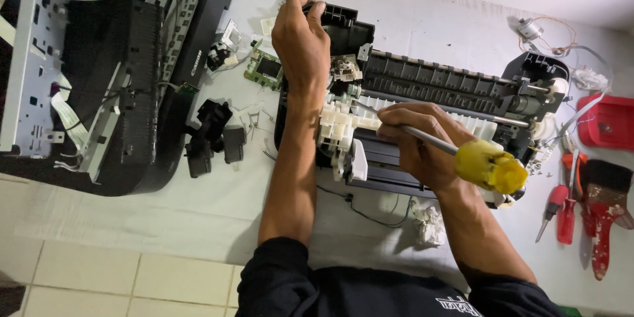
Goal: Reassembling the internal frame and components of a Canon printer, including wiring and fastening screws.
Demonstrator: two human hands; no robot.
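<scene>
screwdriver [462, 154] tip hidden behind right hand [416, 142].

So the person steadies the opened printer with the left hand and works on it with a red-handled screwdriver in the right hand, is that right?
Not quite: the head view shows the screwdriver in the right hand has a yellow handle, not red. The red-handled ones lie unused on the floor covering at the right. The rest holds: the left hand grips the top of the opened printer.

Red tray [611, 122], paintbrush [604, 211], circuit board [263, 68]
</scene>
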